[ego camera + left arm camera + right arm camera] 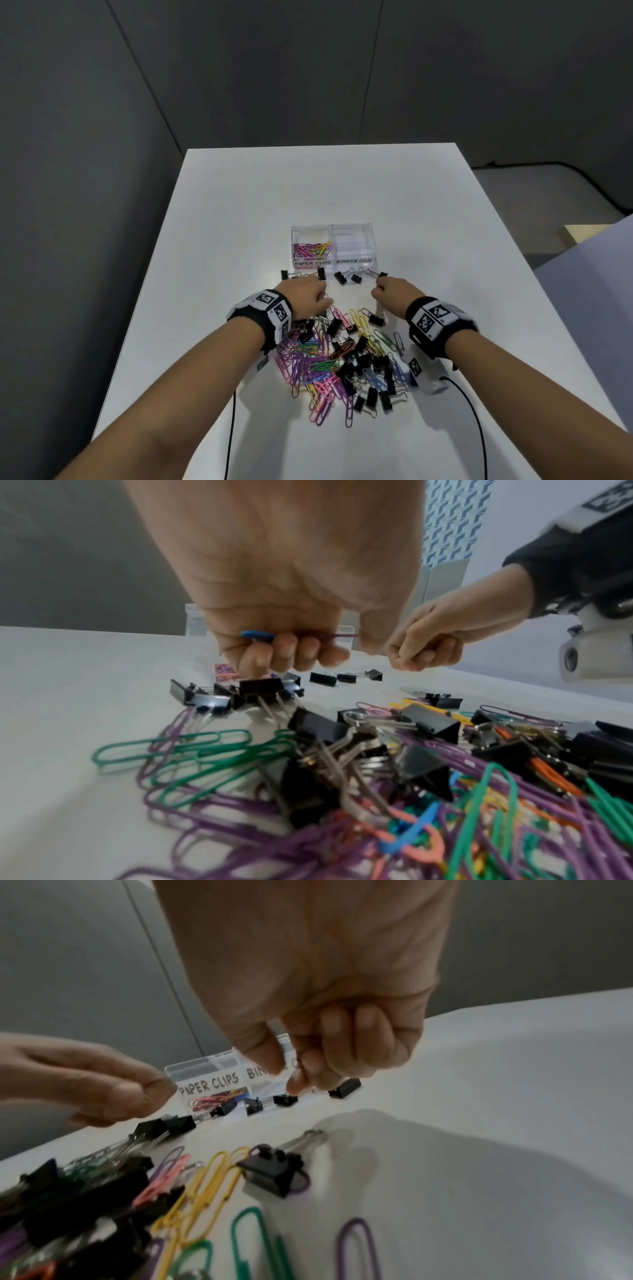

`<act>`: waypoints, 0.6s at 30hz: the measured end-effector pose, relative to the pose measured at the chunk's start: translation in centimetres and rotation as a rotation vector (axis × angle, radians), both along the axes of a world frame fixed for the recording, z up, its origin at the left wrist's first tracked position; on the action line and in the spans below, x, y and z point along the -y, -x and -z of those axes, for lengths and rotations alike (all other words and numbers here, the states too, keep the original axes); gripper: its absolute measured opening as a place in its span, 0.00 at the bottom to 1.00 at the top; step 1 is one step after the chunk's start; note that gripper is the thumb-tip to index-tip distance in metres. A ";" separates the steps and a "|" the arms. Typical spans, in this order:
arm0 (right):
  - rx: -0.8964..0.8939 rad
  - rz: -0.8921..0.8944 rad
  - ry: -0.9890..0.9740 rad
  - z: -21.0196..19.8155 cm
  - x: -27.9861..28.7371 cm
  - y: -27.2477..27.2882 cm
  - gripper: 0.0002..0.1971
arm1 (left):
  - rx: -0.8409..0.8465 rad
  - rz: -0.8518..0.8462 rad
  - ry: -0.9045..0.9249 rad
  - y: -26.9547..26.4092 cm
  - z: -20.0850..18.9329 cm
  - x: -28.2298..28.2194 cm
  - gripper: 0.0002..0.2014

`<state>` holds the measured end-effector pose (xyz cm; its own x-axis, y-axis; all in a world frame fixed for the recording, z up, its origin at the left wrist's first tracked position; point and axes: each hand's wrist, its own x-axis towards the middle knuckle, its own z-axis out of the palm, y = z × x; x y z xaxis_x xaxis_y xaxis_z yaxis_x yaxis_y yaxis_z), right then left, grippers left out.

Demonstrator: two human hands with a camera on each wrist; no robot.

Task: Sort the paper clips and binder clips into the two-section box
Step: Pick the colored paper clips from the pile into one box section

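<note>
The clear two-section box (330,226) stands mid-table; its PAPER CLIPS half holds several coloured clips and its BINDER CLIPS half (354,245) looks bare. A mixed pile (342,359) of coloured paper clips and black binder clips lies near me. My left hand (310,294) hovers over the pile's far left, fingers curled round a blue and a purple paper clip (260,635). My right hand (390,291) is curled, thumb and forefinger pinched by the wire handle of a binder clip (381,274) lying before the box; the contact itself is hidden.
Several loose binder clips (347,277) lie in a row in front of the box, two more (289,275) at its left corner. Black cables (230,428) trail off the near edge of the white table (239,222). Grey walls stand behind and to the left.
</note>
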<state>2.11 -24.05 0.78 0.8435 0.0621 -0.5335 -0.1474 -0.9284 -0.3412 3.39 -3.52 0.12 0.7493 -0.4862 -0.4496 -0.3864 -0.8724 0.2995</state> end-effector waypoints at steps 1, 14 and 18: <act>0.003 -0.051 0.046 -0.1 0.1 0.3 0.10 | 0.001 0.002 -0.029 -0.1 0.0 -0.3 0.16; -0.075 -0.480 0.252 -0.4 0.6 1.6 0.19 | 0.005 0.111 -0.153 0.6 -0.8 -2.2 0.15; -0.022 -0.416 0.211 -0.2 0.9 1.4 0.17 | 0.048 0.155 -0.199 0.8 -0.4 -1.4 0.13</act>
